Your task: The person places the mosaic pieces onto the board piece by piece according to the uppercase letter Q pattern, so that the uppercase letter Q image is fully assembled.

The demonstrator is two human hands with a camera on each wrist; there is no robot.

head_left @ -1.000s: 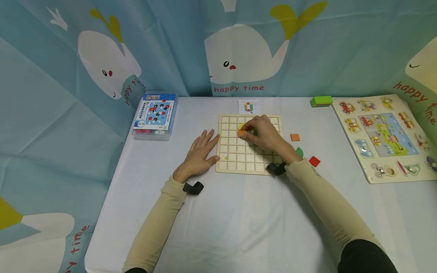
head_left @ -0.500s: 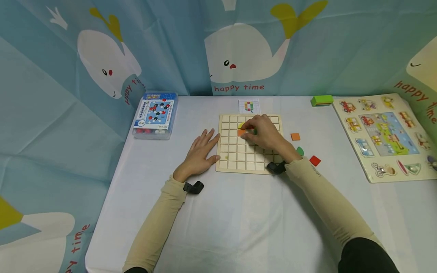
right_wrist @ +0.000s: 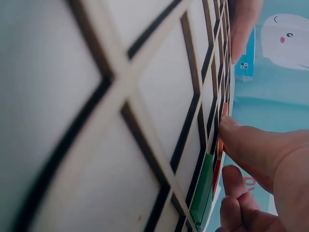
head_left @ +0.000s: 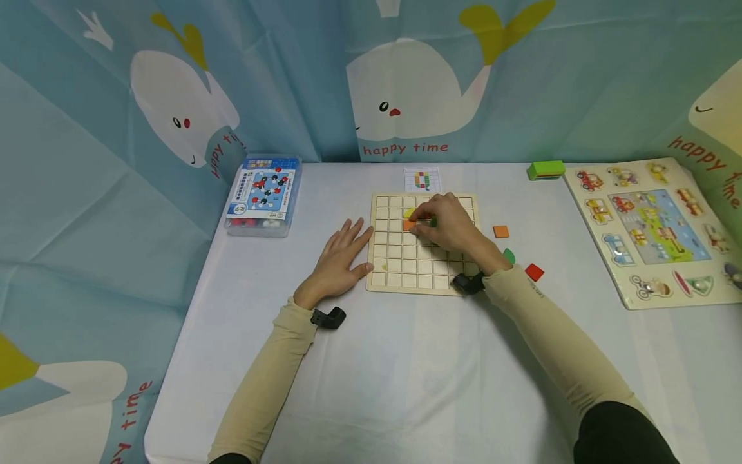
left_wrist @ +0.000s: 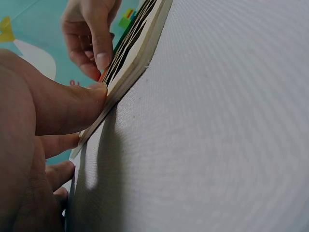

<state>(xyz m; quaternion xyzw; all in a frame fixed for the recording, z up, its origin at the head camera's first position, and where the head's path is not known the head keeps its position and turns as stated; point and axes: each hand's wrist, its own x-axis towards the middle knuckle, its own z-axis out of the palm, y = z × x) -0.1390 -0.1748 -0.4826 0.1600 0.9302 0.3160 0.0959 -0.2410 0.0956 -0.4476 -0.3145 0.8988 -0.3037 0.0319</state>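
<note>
A wooden grid board [head_left: 394,280] lies flat on the table. My left hand [head_left: 339,267] is spread, with its thumb and a fingertip touching the board's left edge; the left wrist view shows the thumb [left_wrist: 72,108] against that edge. Over the upper part of the board, my right hand [head_left: 452,225] pinches an orange square tile [head_left: 408,225] between thumb and index finger, low against the grid. A yellow piece [head_left: 408,212] is just above that tile. Green [right_wrist: 203,193] and red [right_wrist: 216,176] pieces sit on the board beside my fingers in the right wrist view.
Behind the board lies a pattern card [head_left: 422,180]. Right of it are an orange tile [head_left: 501,231], a green piece [head_left: 509,256] and a red tile [head_left: 534,272]. Farther out are a green block stack [head_left: 546,171], a picture puzzle [head_left: 666,225] and, left, a plastic box [head_left: 263,196].
</note>
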